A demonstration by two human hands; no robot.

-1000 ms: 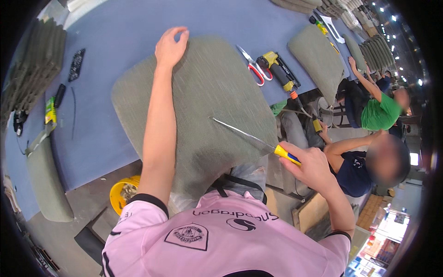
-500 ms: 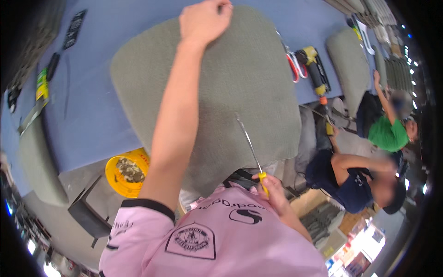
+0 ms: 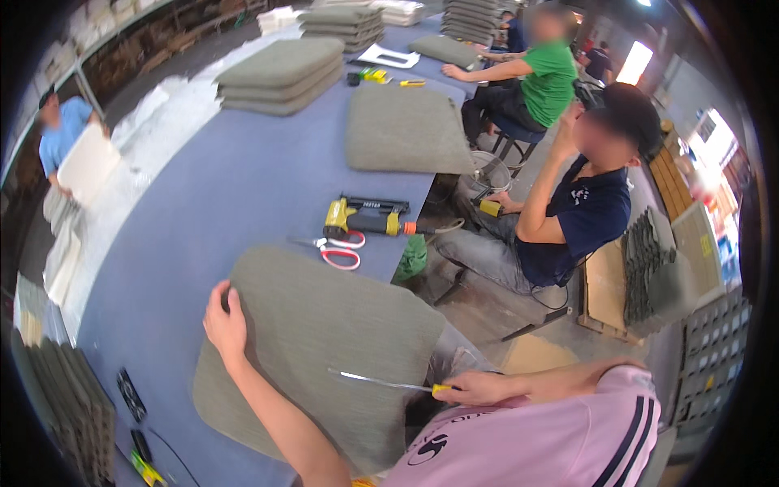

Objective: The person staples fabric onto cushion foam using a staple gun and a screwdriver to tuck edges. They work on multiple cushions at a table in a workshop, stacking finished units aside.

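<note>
A grey-green upholstered seat cushion [image 3: 324, 325] lies on the blue table in front of me. My left hand [image 3: 224, 318] is closed on its far edge, with the thumb on the near side and the other fingers curled at the rim. My right hand [image 3: 475, 388], close to my body, is wrapped round the yellow handle of a screwdriver [image 3: 381, 380]. The long thin metal shaft points left over the cushion, and I cannot tell whether its tip touches the fabric. Beyond the cushion lie red-and-white scissors [image 3: 341, 253] and a yellow-black staple gun [image 3: 365, 217].
On the blue table [image 3: 187, 235] are another cushion [image 3: 402, 130] and stacked cushions [image 3: 280, 73]. A seated person in dark blue [image 3: 580, 211] is at the right, with one in green [image 3: 545, 85] beyond. A person in light blue [image 3: 69, 134] holds a pale panel across the table.
My view has swung up and to the right, bringing the co-workers and far table into fuller sight. My left hand still holds the cushion's edge, and the screwdriver stays in my right hand.
</note>
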